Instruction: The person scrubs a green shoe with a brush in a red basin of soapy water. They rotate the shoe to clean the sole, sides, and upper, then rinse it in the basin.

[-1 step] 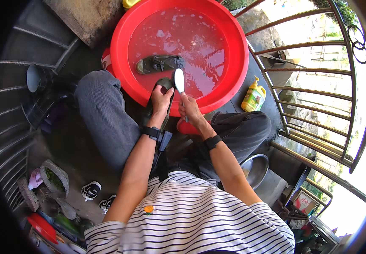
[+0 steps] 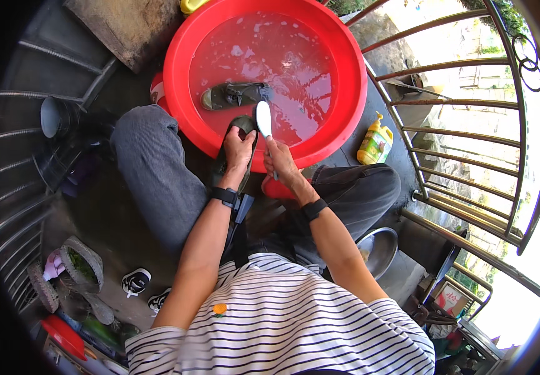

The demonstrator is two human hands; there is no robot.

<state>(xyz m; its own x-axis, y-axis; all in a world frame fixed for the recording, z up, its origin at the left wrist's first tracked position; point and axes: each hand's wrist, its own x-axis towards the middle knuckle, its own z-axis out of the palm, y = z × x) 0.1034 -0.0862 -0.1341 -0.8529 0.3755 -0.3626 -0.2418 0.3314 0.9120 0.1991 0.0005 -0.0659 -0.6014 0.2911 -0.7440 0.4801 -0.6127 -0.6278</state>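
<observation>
My left hand (image 2: 238,151) grips a dark green shoe (image 2: 242,122) over the near rim of a big red basin (image 2: 352,81). My fingers and thumb are closed about its opening, and part of the shoe is hidden under my hand and wrist. Closed round the handle of a scrub brush (image 2: 263,119) is my right hand (image 2: 281,160). The brush's white back faces up, and its bristle side lies close against the shoe's right edge; contact cannot be made out. A second dark green shoe (image 2: 225,97) lies on its side in the basin's cloudy, foamy water.
On the floor right of the basin stands a yellow pump bottle (image 2: 375,144), beside a metal railing (image 2: 454,131). A metal bowl (image 2: 390,247) is by my right thigh. Black-and-white sneakers (image 2: 136,282) lie at lower left, and a wooden board (image 2: 126,31) is at upper left.
</observation>
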